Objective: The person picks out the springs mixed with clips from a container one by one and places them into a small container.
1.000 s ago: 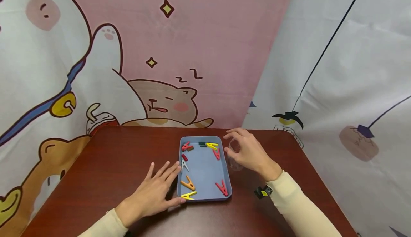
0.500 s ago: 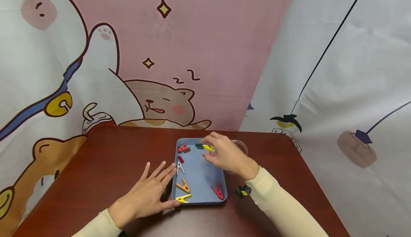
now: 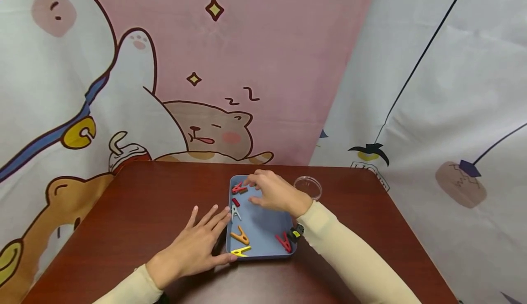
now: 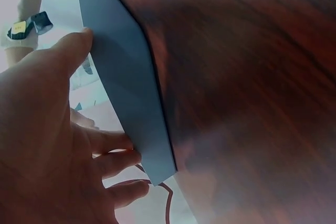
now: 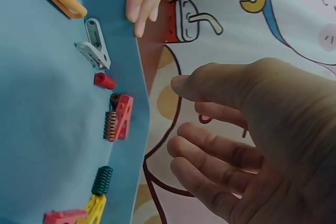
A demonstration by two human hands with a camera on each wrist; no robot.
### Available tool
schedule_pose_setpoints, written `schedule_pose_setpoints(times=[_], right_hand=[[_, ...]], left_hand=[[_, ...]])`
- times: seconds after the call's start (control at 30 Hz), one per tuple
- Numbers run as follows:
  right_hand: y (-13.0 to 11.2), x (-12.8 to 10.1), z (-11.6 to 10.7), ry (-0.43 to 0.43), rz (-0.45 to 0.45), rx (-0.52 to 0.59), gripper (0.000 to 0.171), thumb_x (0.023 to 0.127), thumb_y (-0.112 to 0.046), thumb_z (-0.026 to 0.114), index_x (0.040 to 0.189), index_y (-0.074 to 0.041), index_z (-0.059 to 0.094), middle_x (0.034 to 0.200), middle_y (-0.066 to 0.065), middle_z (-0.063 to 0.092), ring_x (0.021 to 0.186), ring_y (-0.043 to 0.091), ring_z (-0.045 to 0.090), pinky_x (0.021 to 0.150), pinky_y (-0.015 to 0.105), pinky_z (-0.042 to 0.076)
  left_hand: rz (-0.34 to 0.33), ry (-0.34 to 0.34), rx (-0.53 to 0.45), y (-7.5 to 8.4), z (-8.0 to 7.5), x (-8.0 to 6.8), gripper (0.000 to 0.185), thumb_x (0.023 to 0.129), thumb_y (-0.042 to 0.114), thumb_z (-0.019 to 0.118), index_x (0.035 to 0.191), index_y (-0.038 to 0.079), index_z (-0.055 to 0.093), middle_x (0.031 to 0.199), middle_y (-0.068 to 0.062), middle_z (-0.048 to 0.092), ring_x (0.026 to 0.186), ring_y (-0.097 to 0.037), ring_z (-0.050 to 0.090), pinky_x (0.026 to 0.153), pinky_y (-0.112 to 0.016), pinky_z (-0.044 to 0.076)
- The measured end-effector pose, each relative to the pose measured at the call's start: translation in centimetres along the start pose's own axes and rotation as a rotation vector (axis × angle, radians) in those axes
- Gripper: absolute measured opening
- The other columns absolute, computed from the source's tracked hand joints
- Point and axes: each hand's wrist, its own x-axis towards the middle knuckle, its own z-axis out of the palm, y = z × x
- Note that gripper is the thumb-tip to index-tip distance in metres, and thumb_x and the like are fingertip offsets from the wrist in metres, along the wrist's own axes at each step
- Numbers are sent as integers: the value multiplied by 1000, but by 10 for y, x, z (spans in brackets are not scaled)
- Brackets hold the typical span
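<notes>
A blue-grey tray (image 3: 263,244) lies on the table with several small clothes pegs along its edges. My left hand (image 3: 192,252) is spread at its left side, straight fingers and thumb touching the rim. Above the tray's far part hovers my right hand (image 3: 276,193), thumb and loosely bent fingers apart, nothing between them. Nearest to it are a red peg (image 5: 124,116) with a copper-coloured spring (image 5: 109,125), and a small red cylinder (image 5: 105,81). A white peg (image 3: 235,212), an orange peg (image 3: 240,235) and a yellow peg (image 3: 240,251) follow down the left edge.
A clear round container (image 3: 308,177) stands right of the tray, partly behind my right wrist. Another red peg (image 3: 284,241) lies in the tray's near right corner. In the right wrist view, a dark green spring (image 5: 102,180) sits beside another yellow peg (image 5: 94,209).
My right hand has moved left from beside the clear container to over the tray, now covering the pegs at the far right. My left hand stays at the tray's side.
</notes>
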Motion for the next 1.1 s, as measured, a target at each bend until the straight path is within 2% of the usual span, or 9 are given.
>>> schedule_pose_setpoints(times=[0.27,0.4,0.53,0.67,0.97,1.1], right_hand=[[2,23,12,-76,18,53,43,104,-12,87,146,-6,79,135,15,78,122,37,81,102,49,70],[6,36,22,-120,15,24,44,104,-8,87,147,-4,79,140,17,76,124,37,79,104,50,68],[9,47,32,-171,32,-32,47,104,-9,86,150,-5,77,150,13,73,130,31,76,111,47,66],[13,55,40,-202,41,-39,47,106,-5,82,152,-5,76,155,12,72,134,31,76,115,45,65],[21,63,47,-197,44,-66,34,107,-3,77,141,-5,81,135,11,83,114,22,77,100,40,67],[24,69,52,-161,65,-82,35,109,-9,78,144,-3,79,116,9,85,93,16,75,86,32,65]], left_hand=[[14,7,7,1,3,1,109,104,86,65,178,9,48,191,-9,40,179,-44,33,139,-87,16],[20,9,29,0,2,1,110,103,87,64,179,9,48,191,-8,40,179,-43,34,138,-87,18],[21,7,34,0,2,1,110,103,88,63,179,9,48,191,-8,40,180,-42,34,138,-87,18],[22,-3,34,-1,1,0,111,103,89,61,179,10,47,191,-8,39,180,-41,33,138,-87,17],[18,-9,21,0,-1,-1,112,102,89,63,179,9,47,191,-9,40,180,-42,33,139,-86,17],[20,-7,26,-1,-1,-1,113,102,90,63,179,9,48,191,-8,40,180,-42,34,139,-86,17]])
